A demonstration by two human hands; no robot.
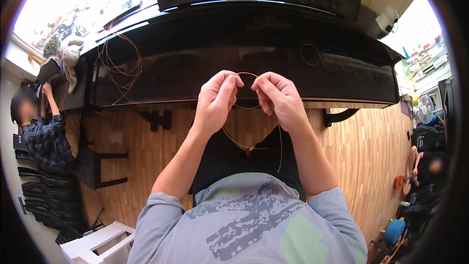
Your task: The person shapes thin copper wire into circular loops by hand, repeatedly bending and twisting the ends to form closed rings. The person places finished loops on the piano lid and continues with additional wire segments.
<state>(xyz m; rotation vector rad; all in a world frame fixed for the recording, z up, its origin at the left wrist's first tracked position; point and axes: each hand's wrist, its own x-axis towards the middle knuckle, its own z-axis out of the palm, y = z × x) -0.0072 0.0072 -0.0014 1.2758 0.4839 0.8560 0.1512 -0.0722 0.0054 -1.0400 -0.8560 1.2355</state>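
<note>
Between my two hands is a thin copper-coloured wire bent into a loop point(248, 74). My left hand point(215, 99) pinches it between thumb and fingers on one side. On the other side my right hand point(282, 99) grips it the same way, fingers curled in. Part of the wire hangs below the hands over my lap, where strands cross near a small knot-like spot point(250, 148). One straight end point(280, 154) dangles under the right hand. Just beyond the hands is the glossy black piano point(195, 68), its front closed.
Loose copper-coloured wire coils point(140, 58) lie on the piano's left; several small thin wire rings point(320, 57) lie on its right. A person in a plaid shirt point(46, 137) sits far left near a black bench point(93, 168). At right, another person holds a small orange-brown stringed instrument point(399, 182).
</note>
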